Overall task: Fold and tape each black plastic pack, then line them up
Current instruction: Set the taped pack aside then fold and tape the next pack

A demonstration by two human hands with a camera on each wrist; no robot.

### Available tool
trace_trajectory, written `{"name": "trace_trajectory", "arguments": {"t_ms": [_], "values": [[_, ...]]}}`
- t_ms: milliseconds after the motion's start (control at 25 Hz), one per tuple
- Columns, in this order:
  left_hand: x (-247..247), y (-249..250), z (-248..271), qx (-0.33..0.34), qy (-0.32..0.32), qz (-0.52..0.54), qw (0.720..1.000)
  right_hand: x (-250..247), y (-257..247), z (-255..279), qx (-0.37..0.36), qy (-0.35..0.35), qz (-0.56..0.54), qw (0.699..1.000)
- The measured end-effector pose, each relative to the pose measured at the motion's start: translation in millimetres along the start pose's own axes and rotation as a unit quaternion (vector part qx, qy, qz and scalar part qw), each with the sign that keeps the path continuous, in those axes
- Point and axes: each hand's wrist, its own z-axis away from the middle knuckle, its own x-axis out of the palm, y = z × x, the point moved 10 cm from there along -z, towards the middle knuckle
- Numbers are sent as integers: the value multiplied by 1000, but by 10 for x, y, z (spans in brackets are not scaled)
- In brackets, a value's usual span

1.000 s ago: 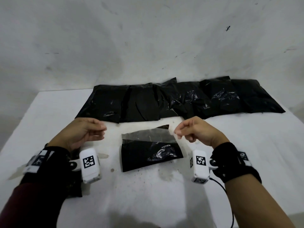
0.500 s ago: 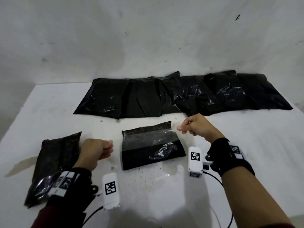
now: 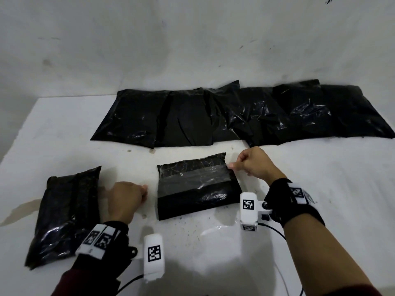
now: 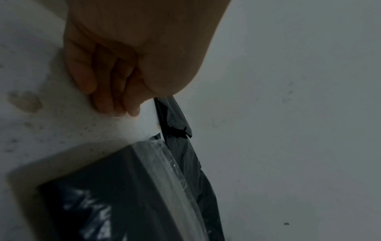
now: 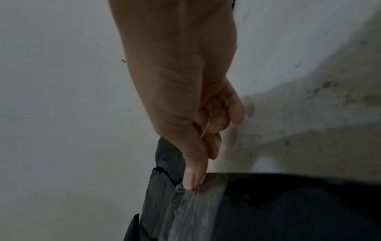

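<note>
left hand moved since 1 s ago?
Yes. The left hand dropped nearer the camera, away from the row of black packs by the wall, and now sits curled left of the taped pack.

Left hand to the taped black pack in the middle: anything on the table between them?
Nothing visible. Only bare white table lies between the left hand, curled and holding nothing, and the folded black plastic pack. The right hand pinches the clear tape strip at the pack's far-right edge.

Head view: dim, even overhead light, edges bowed, glare on counter. Wrist views: dark, noisy, motion-blurred.
</note>
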Motion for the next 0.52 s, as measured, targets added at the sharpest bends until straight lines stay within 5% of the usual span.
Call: {"name": "trace_trajectory", "arguments": {"t_ms": [240, 520], "values": [[14, 305, 102, 88, 63, -305, 946, -14, 95, -22, 9, 38, 70, 997], [-3, 395, 195, 132, 94, -382, 910, -32, 77, 38, 18, 62, 88, 994]]}}
